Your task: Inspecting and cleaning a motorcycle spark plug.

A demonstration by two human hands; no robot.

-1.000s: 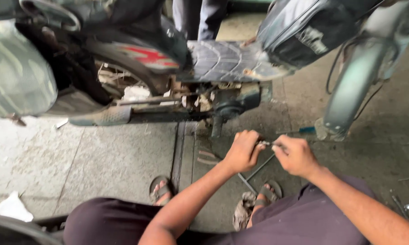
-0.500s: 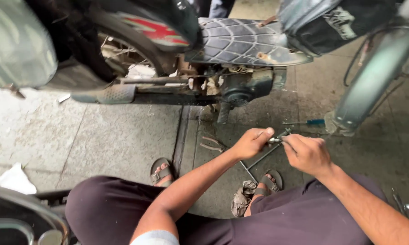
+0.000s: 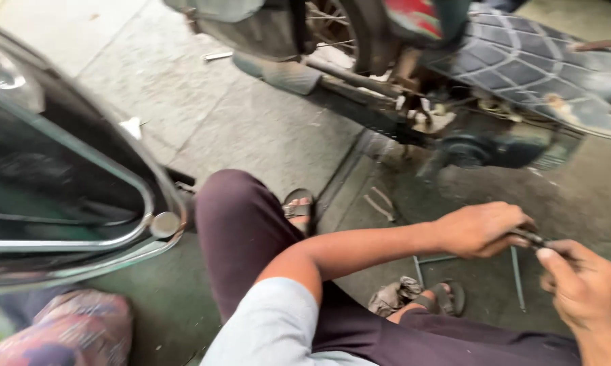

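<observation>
Person's crouched on the concrete floor (image 3: 204,129) next to a motorbike (image 3: 468,102). Both hands meet low on the right side of the view, just above the ground. The left hand (image 3: 485,229) has its grip clenched round a small dark metal tool (image 3: 529,238), fingers curled over the top of it. The right hand (image 3: 580,285) pinches the other end of that same tool between thumb and forefinger, so the tool bridges the two hands. It's pretty blurry there, so I honestly can't tell what kind of tool it is, looks like pliers or a short wrench maybe.

Under the hands a few thin metal rods (image 3: 515,278) lie flat on the floor, and a pair of pliers-like things (image 3: 381,203) sits a bit nearer the bike's engine (image 3: 502,149). Sandalled feet (image 3: 298,207) are planted on the floor, with a crumpled grey rag (image 3: 395,295) touching the right sandal (image 3: 447,297). The bike's patterned seat (image 3: 542,61) is up top right. On the left there's the dark glossy body of another vehicle with chrome trim (image 3: 115,176).
</observation>
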